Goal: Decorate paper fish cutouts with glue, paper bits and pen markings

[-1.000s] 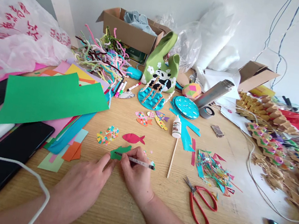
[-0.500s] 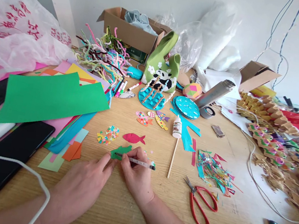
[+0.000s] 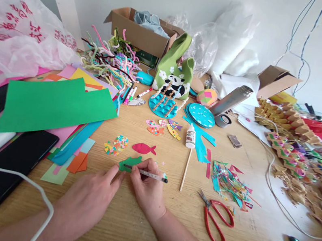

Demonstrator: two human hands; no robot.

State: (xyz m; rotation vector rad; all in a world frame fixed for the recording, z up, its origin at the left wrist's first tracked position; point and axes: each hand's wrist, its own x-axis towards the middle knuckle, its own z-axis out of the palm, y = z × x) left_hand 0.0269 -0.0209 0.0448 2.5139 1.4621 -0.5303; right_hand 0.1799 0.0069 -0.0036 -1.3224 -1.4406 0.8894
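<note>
Steadying and marking positions of two bare hands at a wooden table (image 3: pixel 135 237). The left hand (image 3: pixel 92 191) rests its fingertips at the near left edge of a green paper cutout (image 3: pixel 128 162), which lies flat at the near centre; whether finger and thumb also pinch that edge cannot be told. The right hand (image 3: pixel 147 190) has its fingers closed together around a slim pen (image 3: pixel 148 174), whose tip points left over the cutout; contact of tip with paper is too small to confirm. On the far side lies a red fish cutout (image 3: pixel 143 148), just beside the green piece; to its left are paper scraps (image 3: pixel 120 144), and to the right stand a glue bottle (image 3: pixel 190 138) and, nearer, red-handled scissors (image 3: pixel 208 203).

Handling, as judged: the green cutout is probably very light, thin and flexible, prone to slide or crease, so it is best pressed flat near an edge, clear of the nib. The pen appears light, rigid and smooth, and is best held low on its barrel, close to the tip.
</note>
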